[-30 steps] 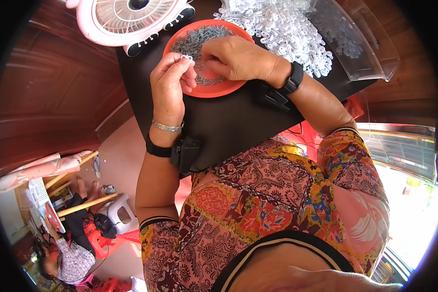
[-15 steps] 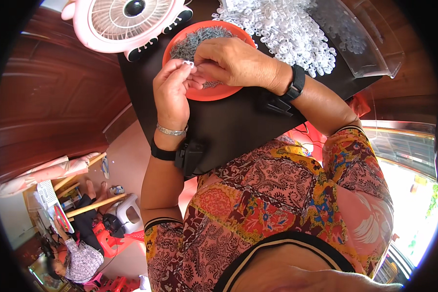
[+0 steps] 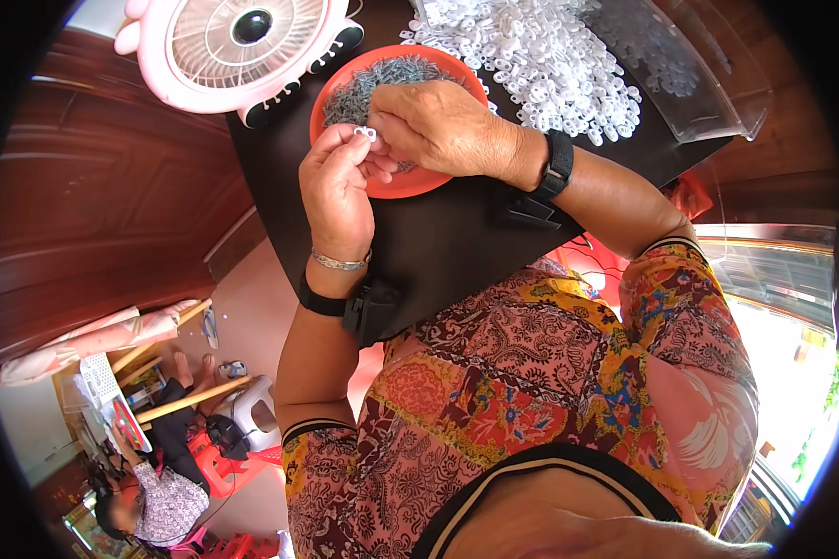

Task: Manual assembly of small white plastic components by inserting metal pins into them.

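My left hand (image 3: pixel 338 200) pinches a small white plastic piece with two holes (image 3: pixel 365 133) between thumb and fingertips. My right hand (image 3: pixel 449 129) is close beside it, its fingers curled in; whatever they grip is hidden behind the hand. Both hands are over the front part of an orange-red bowl (image 3: pixel 410 185). Many small grey screw-like pieces (image 3: pixel 403 71) fill the bowl. Behind and right of it spreads a heap of small white plastic pieces (image 3: pixel 569 61) of similar look.
A pink fan (image 3: pixel 252 51) stands at the far left of the black table (image 3: pixel 438 261). To the right of the heap lies a clear plastic tray (image 3: pixel 694 84). Another person (image 3: pixel 168 503) sits at the lower left, near red stools (image 3: pixel 219 466).
The left hand has shifted slightly to the right and nearer me, and the white piece has turned a little. My right hand stays close, its fingers more curled.
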Motion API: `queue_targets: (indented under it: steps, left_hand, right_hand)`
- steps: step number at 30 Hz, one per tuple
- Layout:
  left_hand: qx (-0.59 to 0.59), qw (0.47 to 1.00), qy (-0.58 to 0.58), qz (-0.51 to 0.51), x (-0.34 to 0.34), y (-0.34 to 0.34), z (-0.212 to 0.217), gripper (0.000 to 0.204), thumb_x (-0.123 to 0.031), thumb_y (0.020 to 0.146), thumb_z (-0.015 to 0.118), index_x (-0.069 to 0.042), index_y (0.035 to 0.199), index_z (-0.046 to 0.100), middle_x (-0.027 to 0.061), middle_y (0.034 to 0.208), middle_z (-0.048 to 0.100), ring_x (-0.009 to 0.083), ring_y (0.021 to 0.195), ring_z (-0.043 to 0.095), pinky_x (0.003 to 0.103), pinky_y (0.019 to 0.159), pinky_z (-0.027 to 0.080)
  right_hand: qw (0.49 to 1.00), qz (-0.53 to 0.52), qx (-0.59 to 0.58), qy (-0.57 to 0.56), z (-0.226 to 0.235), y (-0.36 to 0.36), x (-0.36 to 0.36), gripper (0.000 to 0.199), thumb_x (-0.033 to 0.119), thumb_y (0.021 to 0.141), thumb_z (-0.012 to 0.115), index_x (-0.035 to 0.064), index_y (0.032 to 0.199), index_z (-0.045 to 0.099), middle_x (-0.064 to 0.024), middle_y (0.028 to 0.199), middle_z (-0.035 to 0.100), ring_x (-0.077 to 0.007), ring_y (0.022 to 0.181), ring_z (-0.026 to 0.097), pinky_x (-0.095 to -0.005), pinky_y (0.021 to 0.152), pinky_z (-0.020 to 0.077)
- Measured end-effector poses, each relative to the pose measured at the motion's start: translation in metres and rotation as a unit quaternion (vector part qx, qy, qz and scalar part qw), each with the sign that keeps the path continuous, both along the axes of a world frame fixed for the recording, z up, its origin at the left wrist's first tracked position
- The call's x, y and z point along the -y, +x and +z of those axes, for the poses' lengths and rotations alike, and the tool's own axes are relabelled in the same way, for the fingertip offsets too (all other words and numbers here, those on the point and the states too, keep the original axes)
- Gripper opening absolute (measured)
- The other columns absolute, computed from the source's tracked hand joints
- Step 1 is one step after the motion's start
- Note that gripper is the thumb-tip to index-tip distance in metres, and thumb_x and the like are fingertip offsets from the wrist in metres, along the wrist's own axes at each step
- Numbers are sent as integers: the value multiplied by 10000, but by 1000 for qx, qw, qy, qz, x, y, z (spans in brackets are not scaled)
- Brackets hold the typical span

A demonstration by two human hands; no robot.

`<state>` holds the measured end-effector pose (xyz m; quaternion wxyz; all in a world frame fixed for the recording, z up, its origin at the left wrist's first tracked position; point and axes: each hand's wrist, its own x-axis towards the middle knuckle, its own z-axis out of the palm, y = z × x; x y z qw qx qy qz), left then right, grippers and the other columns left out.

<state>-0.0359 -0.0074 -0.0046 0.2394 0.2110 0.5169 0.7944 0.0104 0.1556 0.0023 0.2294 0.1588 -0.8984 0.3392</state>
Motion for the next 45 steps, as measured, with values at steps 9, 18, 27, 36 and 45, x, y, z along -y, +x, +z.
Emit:
queue_targets:
  steps: [9, 18, 27, 36, 45]
  left_hand:
    - [-182, 980, -78, 22, -4, 0, -3, 92, -38, 861, 555, 38, 811, 565, 48, 862, 561, 103, 711, 531, 237, 620, 446]
    - [-101, 991, -89, -12, 0, -1, 1, 108, -70, 868, 541, 19, 822, 582, 54, 769, 580, 110, 651, 535, 233, 610, 428]
    - [-39, 995, -93, 14, 4, -3, 5, 161, -143, 900, 540, -4, 857, 608, 33, 684, 574, 85, 558, 520, 204, 499, 386]
    - [-45, 991, -128, 15, 2, 1, 10, 151, -143, 904, 548, -18, 836, 598, -6, 632, 516, 45, 517, 438, 180, 457, 333]
    - [-80, 989, -127, 6, 1, 3, 7, 154, -122, 901, 525, -13, 798, 558, -10, 626, 483, 46, 523, 414, 189, 471, 330]
  right_hand:
    - [963, 41, 162, -212, 2, -3, -6, 267, 223, 946, 486, 3, 811, 551, -46, 652, 525, -118, 620, 495, -274, 591, 427]
    - [976, 40, 178, -118, 8, 0, -9, 228, 221, 932, 518, 21, 829, 551, -47, 672, 536, -109, 638, 506, -282, 598, 432]
    - [915, 151, 192, -321, 6, -7, -16, 104, 102, 933, 549, 0, 936, 569, 11, 809, 563, -66, 727, 511, -233, 683, 448]
    - [948, 130, 130, -259, 12, -2, -15, 120, 120, 945, 543, 5, 924, 571, 9, 821, 566, -69, 770, 517, -230, 715, 443]
    - [972, 103, 124, -174, 16, 0, -14, 100, 111, 925, 559, 11, 926, 570, -12, 814, 575, -77, 769, 519, -242, 710, 443]
